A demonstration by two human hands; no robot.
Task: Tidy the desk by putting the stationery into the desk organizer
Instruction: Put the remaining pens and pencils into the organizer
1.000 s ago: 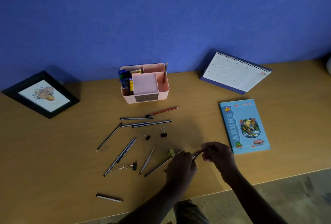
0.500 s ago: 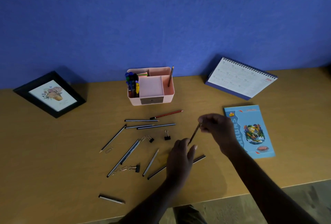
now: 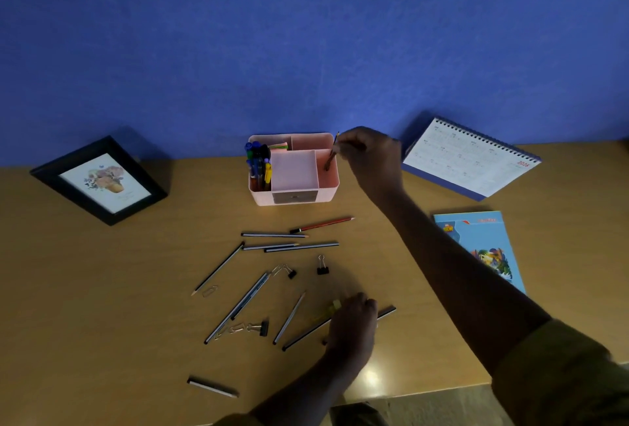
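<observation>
The right hand [image 3: 369, 156] pinches a short brownish pencil [image 3: 329, 160], tilted inside the pink plastic desk organizer's [image 3: 326, 192] nearest compartment, beside its rim. The left hand [image 3: 354, 322] curls over a long dark pencil [image 3: 386, 312] on the wooden surface [image 3: 102, 306] near its front edge; whether it grips the pencil is unclear.

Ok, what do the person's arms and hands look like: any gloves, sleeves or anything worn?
The right hand and left hand are both bare, with no gloves, rings or watch that I can make out in this dim light. The right forearm is uncovered up to an olive-green right sleeve near the elbow. A sliver of matching olive left sleeve shows at the bottom edge.
</observation>
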